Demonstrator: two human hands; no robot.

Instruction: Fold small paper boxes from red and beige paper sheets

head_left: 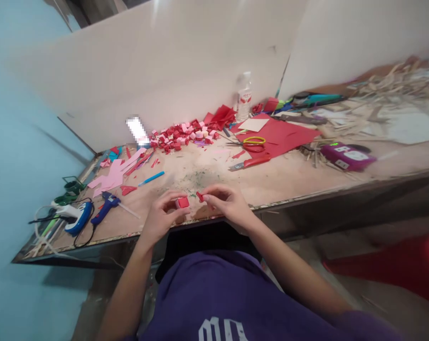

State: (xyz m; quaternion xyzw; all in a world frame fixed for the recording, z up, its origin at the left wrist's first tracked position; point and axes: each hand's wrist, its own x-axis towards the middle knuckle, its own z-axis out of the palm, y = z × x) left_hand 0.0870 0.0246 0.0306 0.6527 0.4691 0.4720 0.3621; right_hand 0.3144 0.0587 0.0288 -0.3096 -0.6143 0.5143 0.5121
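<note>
Between the thumb and fingers of my left hand sits a small red and pink paper box. My right hand pinches a small red paper piece, a short gap away from the box. Both hands are just above the table's front edge. Against the back wall lies a heap of similar red and pink paper boxes. Green bits are scattered on the wood beyond my hands.
Yellow-and-red scissors and a red-handled cutter lie near red paper. To the left are a blue pen, pink paper strips, a blue glue gun and a power strip. A bottle stands behind; a purple box is right.
</note>
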